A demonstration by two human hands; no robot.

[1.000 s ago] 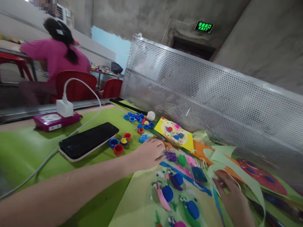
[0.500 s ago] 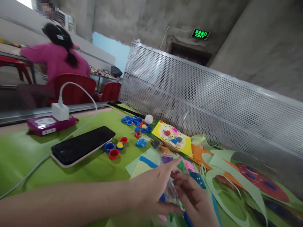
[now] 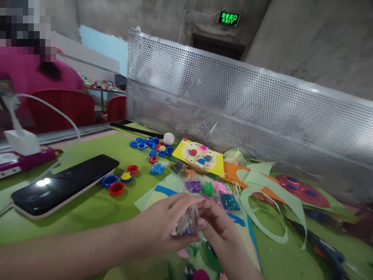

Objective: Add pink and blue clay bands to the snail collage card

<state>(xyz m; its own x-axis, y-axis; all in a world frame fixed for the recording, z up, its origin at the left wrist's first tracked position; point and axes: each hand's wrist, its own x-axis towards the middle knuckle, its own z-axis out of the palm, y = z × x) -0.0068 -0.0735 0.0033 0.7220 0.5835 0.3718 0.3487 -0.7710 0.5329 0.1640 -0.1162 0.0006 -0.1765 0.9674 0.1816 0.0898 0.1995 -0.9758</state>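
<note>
I hold a small clear plastic packet of coloured clay (image 3: 188,224) pinched closed between left hand (image 3: 163,227) and right hand (image 3: 220,229). Step in hand, as I judge: opening it. Next calls for a firm two-sided grip, pulling apart.

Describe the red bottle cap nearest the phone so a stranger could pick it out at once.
On the green table, find the black phone lying at the left. Just off its right end sit three loose caps: a blue one, a yellow-filled one and a red bottle cap. Yours is the plain red one closest to the camera.
</note>
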